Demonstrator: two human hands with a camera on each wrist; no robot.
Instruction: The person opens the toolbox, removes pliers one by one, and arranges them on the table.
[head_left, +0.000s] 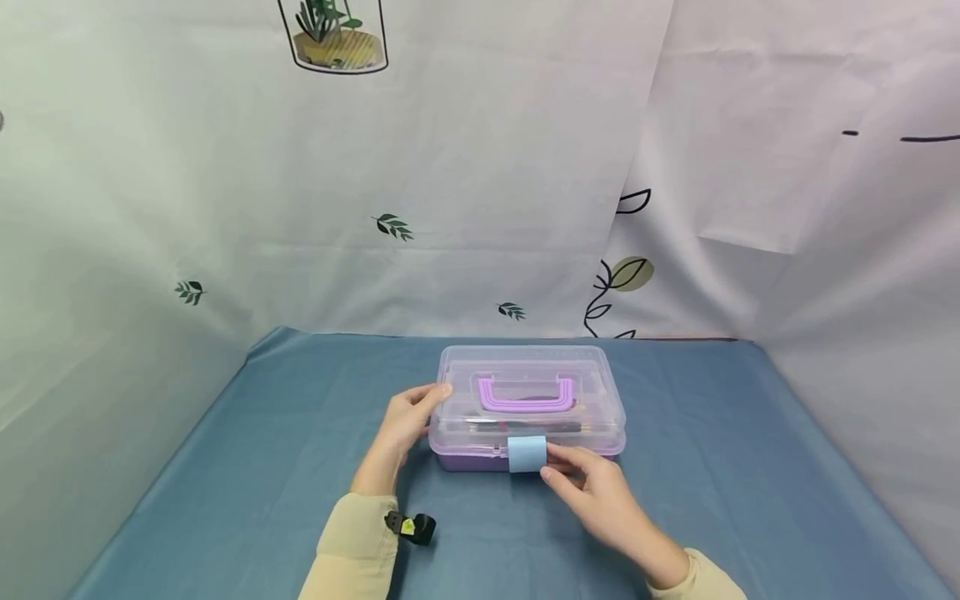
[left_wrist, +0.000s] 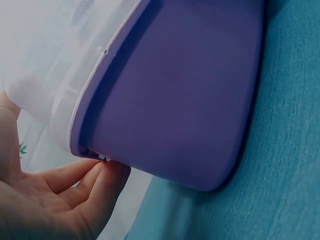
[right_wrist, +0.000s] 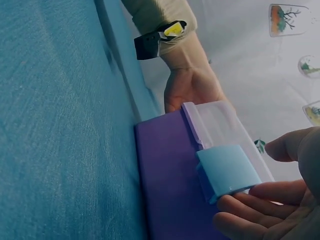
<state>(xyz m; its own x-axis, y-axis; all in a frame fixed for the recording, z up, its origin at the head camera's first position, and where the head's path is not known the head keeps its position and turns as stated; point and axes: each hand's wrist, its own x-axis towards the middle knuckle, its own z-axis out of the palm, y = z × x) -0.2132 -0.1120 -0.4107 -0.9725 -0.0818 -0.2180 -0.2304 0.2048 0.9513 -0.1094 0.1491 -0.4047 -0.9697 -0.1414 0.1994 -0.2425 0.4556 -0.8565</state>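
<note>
A plastic storage box (head_left: 465, 460) with a purple base and a clear lid (head_left: 600, 392) stands on the cloth, its lid down. My left hand (head_left: 408, 417) grips the box's left side, thumb on the lid and fingers beneath the rim, as the left wrist view shows. On the front is a light blue latch (right_wrist: 227, 170), lying over the seam of lid and base. My right hand (head_left: 600, 496) touches the latch's right edge with its fingers, the thumb apart from it in the right wrist view. A lilac carry handle (head_left: 525, 406) lies flat on the lid.
Pencil-like sticks (head_left: 525, 427) show dimly through the lid. Blue cloth (head_left: 285, 467) covers the table. White printed curtains (head_left: 487, 167) stand behind and at both sides. A black strap (head_left: 411, 527) is on the left wrist.
</note>
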